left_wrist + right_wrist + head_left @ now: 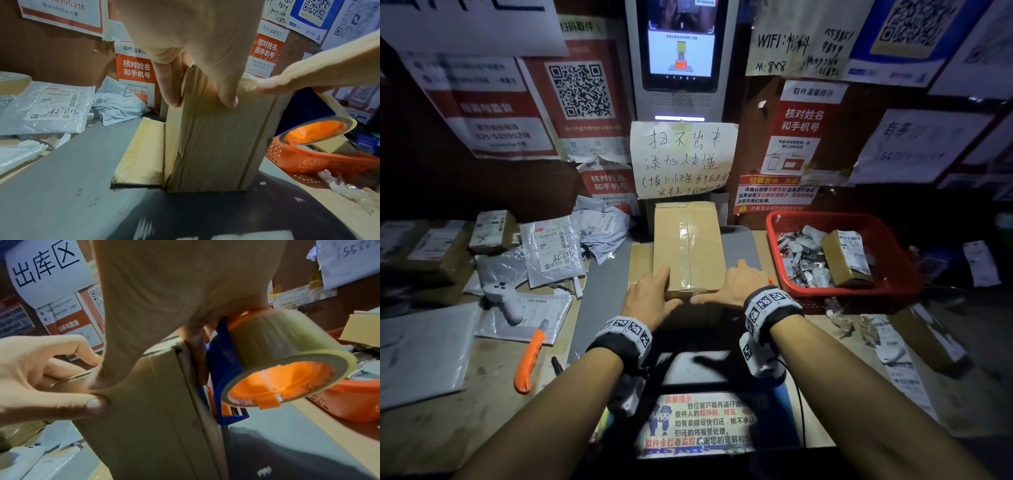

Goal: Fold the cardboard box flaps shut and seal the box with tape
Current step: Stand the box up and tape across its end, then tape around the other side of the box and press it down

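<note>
A closed cardboard box (pixel 688 246) stands on a flat piece of cardboard (pixel 639 262) at the middle of the counter. Clear tape (pixel 686 240) runs along its top and over the near edge. My left hand (pixel 650 294) clasps the near left corner, fingers (pixel 170 91) on the left side and thumb (pixel 90 404) on the near face. My right hand (pixel 739 284) is at the near right corner. Its thumb (pixel 273 82) presses the tape end onto the near face of the box (pixel 216 146), while its fingers hold a blue and orange tape dispenser (pixel 283 360) beside the box.
A red basket (pixel 859 217) holding a small parcel and several tags stands right of the box. Left of it lie bagged parcels (pixel 551 246), a white handheld device (pixel 503 298) and an orange-handled knife (pixel 529 359). A wall of notices and a screen (pixel 679 44) rise close behind.
</note>
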A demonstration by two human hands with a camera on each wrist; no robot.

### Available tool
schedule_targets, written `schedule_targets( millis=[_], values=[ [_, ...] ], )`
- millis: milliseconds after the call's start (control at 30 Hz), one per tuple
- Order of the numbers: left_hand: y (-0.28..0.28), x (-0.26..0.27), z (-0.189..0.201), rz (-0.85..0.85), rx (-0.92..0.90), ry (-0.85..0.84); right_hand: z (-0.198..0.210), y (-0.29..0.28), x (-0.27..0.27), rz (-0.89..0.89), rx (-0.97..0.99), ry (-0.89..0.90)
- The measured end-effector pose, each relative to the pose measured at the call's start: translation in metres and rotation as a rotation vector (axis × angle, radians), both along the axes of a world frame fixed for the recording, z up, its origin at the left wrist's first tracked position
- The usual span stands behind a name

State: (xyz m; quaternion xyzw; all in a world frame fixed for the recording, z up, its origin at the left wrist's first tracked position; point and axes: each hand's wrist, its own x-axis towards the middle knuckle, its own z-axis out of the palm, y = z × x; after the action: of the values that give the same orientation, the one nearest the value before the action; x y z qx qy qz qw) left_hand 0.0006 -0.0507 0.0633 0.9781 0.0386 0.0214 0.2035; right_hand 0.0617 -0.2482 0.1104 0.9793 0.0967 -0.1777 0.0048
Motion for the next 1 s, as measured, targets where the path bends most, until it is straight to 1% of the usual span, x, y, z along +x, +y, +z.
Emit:
schedule_targets(
  millis=[167, 367, 533, 633, 733, 800, 900, 967, 1000],
  values=[
    [0.001, 0.000, 0.001, -0.024, 0.015, 0.017, -0.001, 0.003, -0.003, -0.085, 0.043, -0.022],
    [0.000, -0.002, 0.003, -0.032, 0.027, 0.032, -0.001, 0.005, -0.003, -0.084, 0.032, -0.032],
    [0.007, -0.003, 0.012, -0.064, 0.006, 0.107, 0.008, -0.004, 0.000, -0.029, -0.013, 0.047],
    [0.012, -0.006, 0.021, -0.085, 0.054, 0.125, 0.015, -0.015, 0.003, -0.043, -0.054, 0.078],
    [0.014, -0.012, 0.034, -0.046, 0.078, 0.054, 0.024, -0.030, 0.002, -0.087, -0.060, -0.033],
    [0.015, -0.012, 0.041, 0.002, 0.055, -0.006, 0.036, -0.039, 0.003, -0.166, -0.056, -0.129],
    [0.023, -0.005, 0.049, 0.079, -0.080, -0.053, 0.061, -0.048, 0.002, -0.236, 0.014, -0.302],
    [0.026, -0.001, 0.054, 0.096, -0.185, -0.073, 0.077, -0.054, 0.004, -0.205, 0.129, -0.403],
    [0.025, 0.000, 0.058, 0.101, -0.243, -0.090, 0.082, -0.056, 0.004, -0.158, 0.210, -0.439]
  ],
)
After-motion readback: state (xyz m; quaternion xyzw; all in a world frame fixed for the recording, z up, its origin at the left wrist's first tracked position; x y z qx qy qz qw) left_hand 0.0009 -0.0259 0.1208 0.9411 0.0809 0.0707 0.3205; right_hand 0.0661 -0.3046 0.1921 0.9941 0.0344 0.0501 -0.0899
